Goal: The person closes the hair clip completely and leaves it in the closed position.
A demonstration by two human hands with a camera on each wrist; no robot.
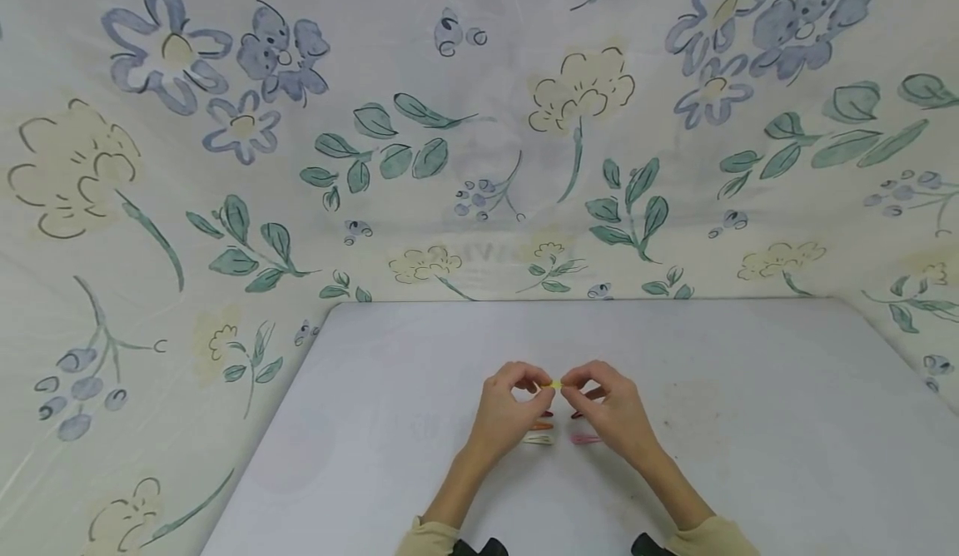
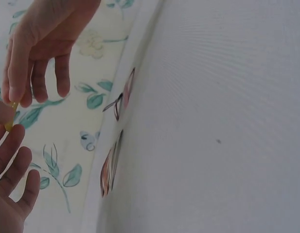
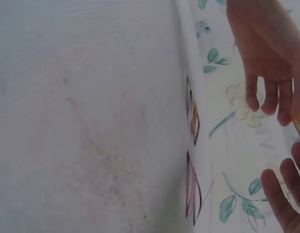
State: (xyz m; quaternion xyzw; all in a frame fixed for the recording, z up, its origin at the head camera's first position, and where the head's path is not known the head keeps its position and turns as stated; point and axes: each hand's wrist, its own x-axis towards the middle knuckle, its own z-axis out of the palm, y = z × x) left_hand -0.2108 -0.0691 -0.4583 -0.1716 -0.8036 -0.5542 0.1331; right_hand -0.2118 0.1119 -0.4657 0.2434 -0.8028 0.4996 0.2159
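Note:
Between my two hands, a little above the white table, is a small yellow snap hair clip [image 1: 556, 384]. My left hand [image 1: 509, 402] pinches one end of it with thumb and forefinger; my right hand [image 1: 613, 406] pinches the other end. Fingertips hide most of the clip, though a yellow strip [image 2: 11, 116] shows in the left wrist view. Below the left hand lie a red clip [image 1: 548, 414], an orange clip [image 1: 543, 426] and a cream clip [image 1: 538, 439]. A dark red clip [image 1: 576, 414] and a pink clip [image 1: 584, 439] lie by the right hand, partly covered.
The white table [image 1: 360, 423] reaches back to a flower-printed cloth [image 1: 494, 248], which hangs behind and at the sides. Brownish specks [image 3: 111, 165] mark the tabletop on the right. Two black objects [image 1: 490, 546] show near the sleeves at the bottom edge.

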